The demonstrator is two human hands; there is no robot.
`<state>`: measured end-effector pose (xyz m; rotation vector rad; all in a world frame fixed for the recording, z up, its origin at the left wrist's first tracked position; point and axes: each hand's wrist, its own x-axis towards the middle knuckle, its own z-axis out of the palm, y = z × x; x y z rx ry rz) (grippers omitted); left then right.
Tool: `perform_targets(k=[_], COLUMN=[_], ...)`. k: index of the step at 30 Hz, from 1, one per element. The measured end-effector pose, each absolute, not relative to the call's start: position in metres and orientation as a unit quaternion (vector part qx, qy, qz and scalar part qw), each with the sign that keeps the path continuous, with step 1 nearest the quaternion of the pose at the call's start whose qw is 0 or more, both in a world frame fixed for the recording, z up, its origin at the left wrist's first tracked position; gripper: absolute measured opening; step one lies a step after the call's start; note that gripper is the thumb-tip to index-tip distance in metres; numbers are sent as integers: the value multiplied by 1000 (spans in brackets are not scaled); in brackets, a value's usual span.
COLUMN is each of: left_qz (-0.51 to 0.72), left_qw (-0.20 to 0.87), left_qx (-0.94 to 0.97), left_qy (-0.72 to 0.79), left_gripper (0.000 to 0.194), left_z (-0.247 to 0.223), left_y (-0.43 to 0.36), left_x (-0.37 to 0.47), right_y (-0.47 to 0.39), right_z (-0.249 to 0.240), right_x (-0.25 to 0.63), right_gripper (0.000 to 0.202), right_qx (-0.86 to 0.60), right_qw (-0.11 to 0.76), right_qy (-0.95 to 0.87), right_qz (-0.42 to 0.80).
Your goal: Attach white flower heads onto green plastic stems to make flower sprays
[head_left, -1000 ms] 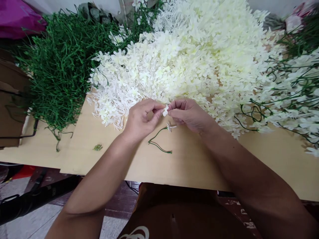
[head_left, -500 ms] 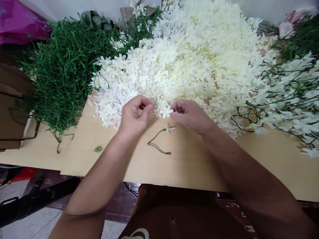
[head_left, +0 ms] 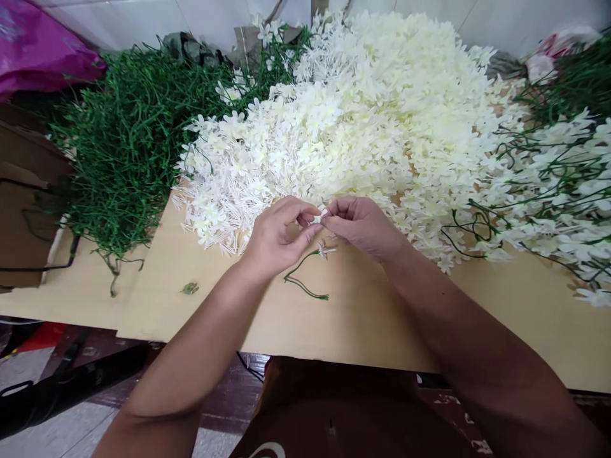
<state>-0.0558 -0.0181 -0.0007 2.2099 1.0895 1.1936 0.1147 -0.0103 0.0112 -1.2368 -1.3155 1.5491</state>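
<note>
Between my fingertips is a small white artificial flower (head_left: 317,219). My left hand (head_left: 286,234) pinches it from the left with thumb and forefinger. From the right, my right hand (head_left: 360,226) grips its other side, the fingers closed. Just below the hands, a bent green plastic stem (head_left: 305,287) lies on the table, with a small white flower piece (head_left: 324,250) at its upper end. Behind the hands rises a large heap of loose white and cream flowers (head_left: 344,140).
Green stems (head_left: 128,140) are piled on the left beside a cardboard box (head_left: 23,210). Flowers joined to stems (head_left: 563,191) lie on the right. A small green scrap (head_left: 189,288) rests on the wooden tabletop (head_left: 157,312). A purple bag (head_left: 48,51) stands at back left.
My left hand has moved right to meet my right hand. The white flower, held at the right hand before, is now between both hands' fingertips. The view has tilted slightly.
</note>
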Motion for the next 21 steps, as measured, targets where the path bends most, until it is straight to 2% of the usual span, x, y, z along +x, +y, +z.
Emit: perform_targets(k=[7,13,18,21], left_qz=[440,442,447,492], left_qw=[258,266,227,179], left_qx=[743,738,741,703], left_qy=[433,435,447,482], left_gripper=[13,7,8,12], left_z=[-5,-5,-1,-2], left_y=[-17,-18,-18,-10], left_x=[-55,-54,-56,-65], right_y=[-11,-12,-13,-14], right_z=[9,10,10,9], right_x=[113,111,108,107], right_gripper=[6,7,2,3], right_qx=[-482,-494,-493,-488], right_qw=[390,388,382,369], right_qy=[-509,-516,-541,-543], right_qz=[597,582,564,575])
